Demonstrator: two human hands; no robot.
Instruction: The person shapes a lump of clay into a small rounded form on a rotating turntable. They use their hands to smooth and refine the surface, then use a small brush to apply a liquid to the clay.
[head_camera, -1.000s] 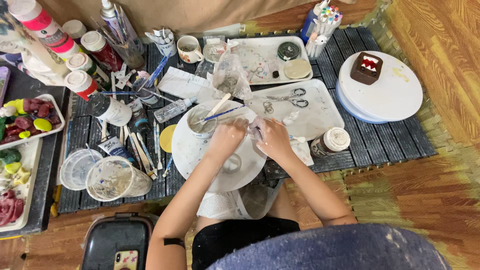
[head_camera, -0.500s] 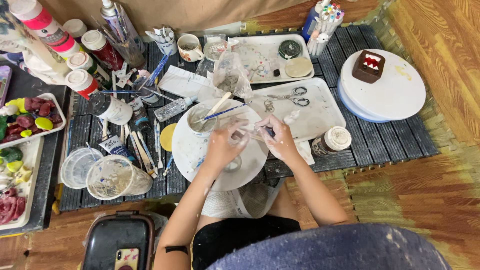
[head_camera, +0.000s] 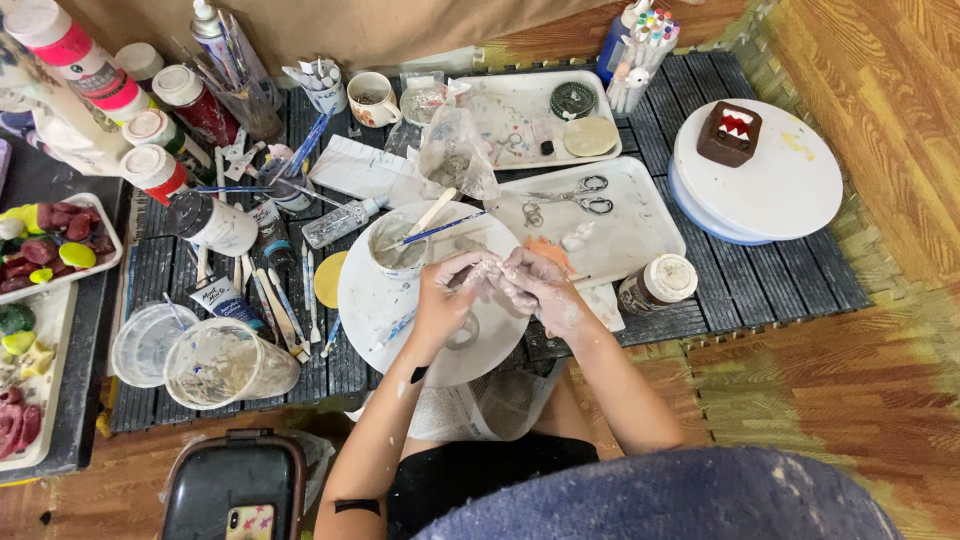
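The round white work disc (head_camera: 400, 330) is the landmark here, lying on the dark slatted mat (head_camera: 760, 290) in front of the seated person. Behind the disc and to its right lies a white tray (head_camera: 640, 240) with scissors (head_camera: 580, 195); further right sits a white turntable (head_camera: 790, 190) carrying a small brown block (head_camera: 729, 132).

To the disc's left, a clear plastic cup (head_camera: 225, 362) lies tipped on its side.

On the disc's far edge stands a small cup of cloudy water (head_camera: 400, 250) with a blue-handled brush (head_camera: 440, 230) and a wooden stick (head_camera: 432, 212) leaning out of it.

Over the disc's right half, the left hand (head_camera: 447, 300) and right hand (head_camera: 545, 290) meet, both smeared pale. Their fingertips are pinched together around a small pale lump (head_camera: 492, 270), probably clay; it is mostly hidden, so its shape cannot be told.

Judging from this, the water cup is the main hazard: it sits just behind the knuckles, and a lifted elbow or wrist could catch the brush handle and tip it across the disc. Slick fingers could also let the lump slip, or over-squeeze and deform it.
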